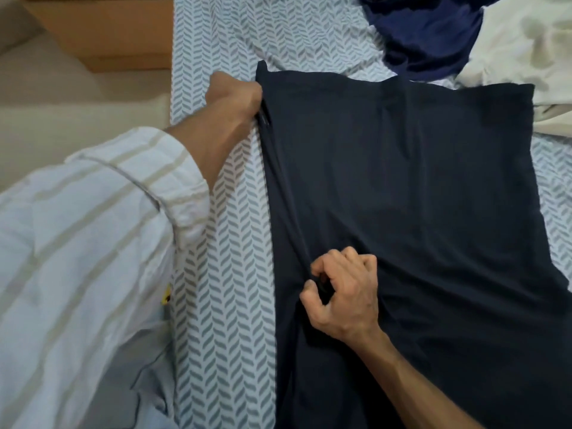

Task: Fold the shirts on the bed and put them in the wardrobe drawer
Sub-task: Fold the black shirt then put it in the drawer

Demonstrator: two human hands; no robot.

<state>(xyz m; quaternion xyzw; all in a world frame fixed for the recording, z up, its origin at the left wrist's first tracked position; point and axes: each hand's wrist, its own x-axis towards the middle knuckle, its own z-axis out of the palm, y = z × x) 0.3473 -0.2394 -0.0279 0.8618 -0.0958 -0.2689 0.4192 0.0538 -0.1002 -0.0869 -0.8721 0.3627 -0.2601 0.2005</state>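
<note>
A dark navy shirt [418,193] lies spread flat on the bed [223,305], whose sheet is white with a grey leaf pattern. My left hand [235,97] grips the shirt's left edge near its far corner. Lower down, my right hand [343,289] pinches a fold of the same left edge, with fingers curled over the cloth. Creases run along the edge between the two hands.
A blue garment [427,35] and a cream-white garment [526,51] lie crumpled at the far right of the bed. A brown wooden piece of furniture [102,32] stands beyond the bed's left side, above a beige floor [62,103].
</note>
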